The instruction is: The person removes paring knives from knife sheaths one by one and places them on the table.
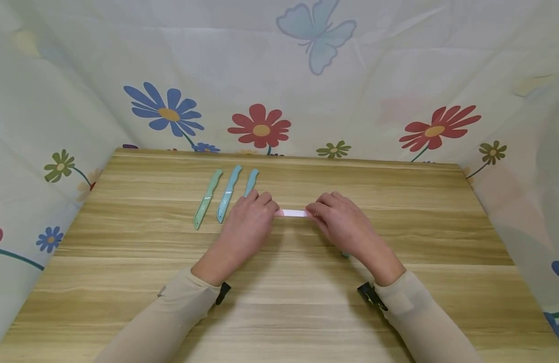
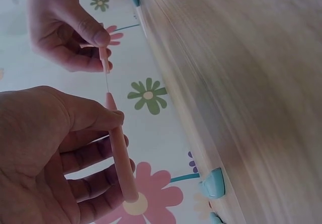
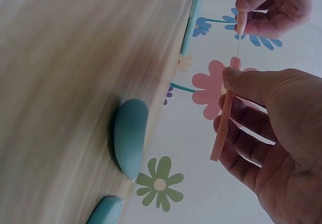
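Flower-printed cloth (image 1: 206, 60) stands behind a wood-grain tabletop (image 1: 302, 327). Above its middle, the left hand (image 1: 253, 219) grips a pink handle (image 2: 127, 176) and the right hand (image 1: 345, 222) pinches a pink sheath (image 3: 220, 136), white blade (image 1: 295, 213) showing between. Left of them, toward the far edge, lie a green knife (image 1: 207, 199) and two blue knives (image 1: 229, 194), one partly hidden by the left hand.

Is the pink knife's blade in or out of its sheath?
At least partly out: bare white blade shows between the pink handle and sheath; tip unclear.
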Motion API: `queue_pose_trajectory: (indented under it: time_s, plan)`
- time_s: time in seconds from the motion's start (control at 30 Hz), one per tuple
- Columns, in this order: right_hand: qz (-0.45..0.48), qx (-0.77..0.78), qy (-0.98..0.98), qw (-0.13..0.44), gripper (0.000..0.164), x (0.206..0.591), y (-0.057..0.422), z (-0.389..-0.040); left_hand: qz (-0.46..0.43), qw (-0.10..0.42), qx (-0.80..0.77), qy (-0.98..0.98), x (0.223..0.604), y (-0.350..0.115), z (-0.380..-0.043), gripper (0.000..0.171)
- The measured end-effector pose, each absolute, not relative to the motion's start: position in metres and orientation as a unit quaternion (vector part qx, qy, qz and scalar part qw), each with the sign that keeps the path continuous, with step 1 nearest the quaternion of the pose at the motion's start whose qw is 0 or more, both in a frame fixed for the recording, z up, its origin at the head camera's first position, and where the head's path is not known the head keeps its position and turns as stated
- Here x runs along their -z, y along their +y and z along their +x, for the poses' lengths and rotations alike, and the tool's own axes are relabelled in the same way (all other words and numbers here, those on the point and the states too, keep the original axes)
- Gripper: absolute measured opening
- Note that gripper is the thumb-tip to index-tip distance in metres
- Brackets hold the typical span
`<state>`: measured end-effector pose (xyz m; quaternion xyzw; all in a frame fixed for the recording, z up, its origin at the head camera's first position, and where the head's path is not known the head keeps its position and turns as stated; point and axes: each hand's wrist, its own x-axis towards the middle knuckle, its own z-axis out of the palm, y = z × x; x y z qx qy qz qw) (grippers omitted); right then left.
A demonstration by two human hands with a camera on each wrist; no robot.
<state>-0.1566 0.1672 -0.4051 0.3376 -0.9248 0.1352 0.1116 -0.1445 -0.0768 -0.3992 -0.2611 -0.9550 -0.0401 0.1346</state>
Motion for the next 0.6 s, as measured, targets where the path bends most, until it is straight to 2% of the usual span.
queue_pose_trajectory:
  time_s: [0.6]
  plan:
    - [0.329,-0.130,-0.928,0.116,0.015,0.4035,0.1691,-0.1563,-0.249,0.134,0.049,-0.958,0.3976,-0.0781,-0.1441,0.009]
